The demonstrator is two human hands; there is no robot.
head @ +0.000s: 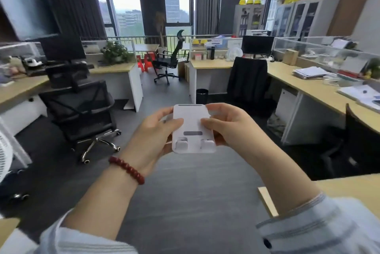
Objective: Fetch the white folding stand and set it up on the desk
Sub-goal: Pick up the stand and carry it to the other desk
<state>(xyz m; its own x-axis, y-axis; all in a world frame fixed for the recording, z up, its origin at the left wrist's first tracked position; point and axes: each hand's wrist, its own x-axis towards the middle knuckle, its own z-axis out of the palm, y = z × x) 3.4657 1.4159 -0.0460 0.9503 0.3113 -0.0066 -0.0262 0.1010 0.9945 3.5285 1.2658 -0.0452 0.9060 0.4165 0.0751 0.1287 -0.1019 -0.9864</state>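
The white folding stand (192, 126) is a flat white plate with a grey slot and two small lips at its near edge. I hold it folded flat in front of me, above the grey floor. My left hand (156, 132) grips its left side, thumb on top. My right hand (228, 124) grips its right side, thumb laid across the plate. A wooden desk (349, 190) shows its corner at the lower right, close to my right forearm.
A black mesh chair (82, 109) stands to the left by a desk with monitors. Another long desk (308, 85) with papers runs along the right. A black bin (202, 96) and a draped chair (248, 80) are ahead. Open grey floor lies between.
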